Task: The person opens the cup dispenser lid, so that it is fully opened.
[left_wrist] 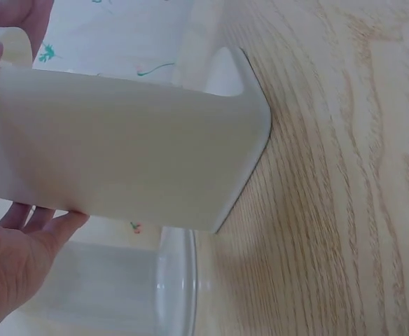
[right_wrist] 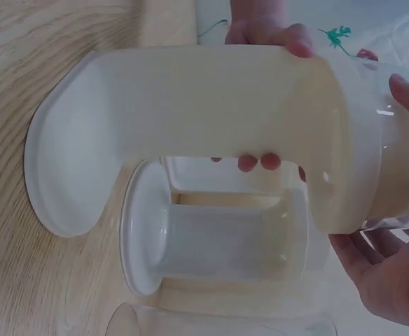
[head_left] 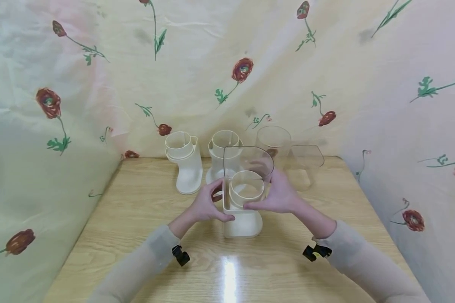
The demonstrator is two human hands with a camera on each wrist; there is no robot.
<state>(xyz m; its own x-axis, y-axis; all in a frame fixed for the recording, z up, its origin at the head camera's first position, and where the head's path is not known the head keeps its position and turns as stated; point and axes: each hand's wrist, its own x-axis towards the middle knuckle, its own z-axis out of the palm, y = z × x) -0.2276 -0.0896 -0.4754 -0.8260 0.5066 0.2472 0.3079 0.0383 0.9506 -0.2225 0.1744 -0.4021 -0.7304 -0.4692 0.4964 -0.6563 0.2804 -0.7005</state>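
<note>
A white plastic dispenser stand (head_left: 243,225) with a round collar stands upright on the table. My left hand (head_left: 206,205) holds its upper part from the left, the fingers wrapped around the column (right_wrist: 211,101) in the right wrist view. Over the collar sits a clear plastic container (head_left: 248,156), flat on one side and rounded on the other, its wide mouth facing up. My right hand (head_left: 279,194) grips the container low down from the right, thumb in front, close to the collar. In the right wrist view the container's lower part (right_wrist: 400,164) meets the stand's top.
Two more white stands, a left one (head_left: 189,170) and a middle one (head_left: 224,145), stand at the back of the wooden table (head_left: 144,235). Behind my right hand are a clear cylinder (head_left: 274,141) and another clear container (head_left: 307,158). A flowered cloth (head_left: 197,75) hangs around the table.
</note>
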